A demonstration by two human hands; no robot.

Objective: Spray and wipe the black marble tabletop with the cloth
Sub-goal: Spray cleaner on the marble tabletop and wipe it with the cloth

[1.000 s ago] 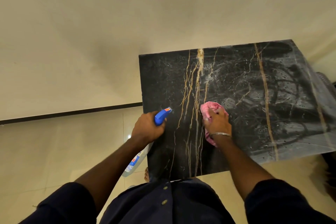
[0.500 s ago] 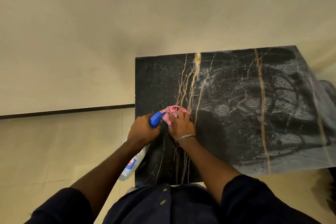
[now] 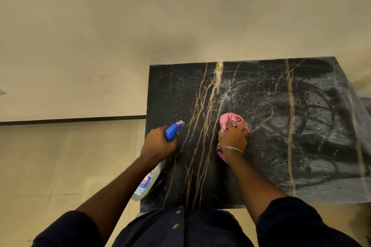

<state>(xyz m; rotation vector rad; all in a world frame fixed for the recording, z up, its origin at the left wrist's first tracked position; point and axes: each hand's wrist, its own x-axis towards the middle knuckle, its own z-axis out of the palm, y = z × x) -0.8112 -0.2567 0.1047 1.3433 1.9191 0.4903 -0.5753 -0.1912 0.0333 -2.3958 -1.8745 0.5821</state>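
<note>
The right hand (image 3: 232, 136) lies palm down on the counter (image 3: 281, 126), fingers curled over a bunched pink cloth (image 3: 226, 119) and pressing it flat against the black marble; the cloth pokes out ahead of the fingertips and again behind the wrist, where a thin metal bangle (image 3: 232, 149) sits. The forearm runs back and down toward a dark sleeve at the lower right. The left hand (image 3: 158, 144) is closed around the neck of a spray bottle (image 3: 149, 180), its blue trigger head (image 3: 173, 129) pointing forward over the counter's left part, the clear body hanging down below the wrist past the counter's left edge. Both hands are apart, with the gold veins of the marble running between them. Half a second ago the cloth sat well to the left, almost touching the blue head; now it lies to the right of the main veins, near where it was a second ago. The left hand has hardly shifted. Right of the cloth the marble shows wet smears and droplets in curved streaks; the left strip looks drier. Beyond the counter are a pale wall and a tiled floor.
</note>
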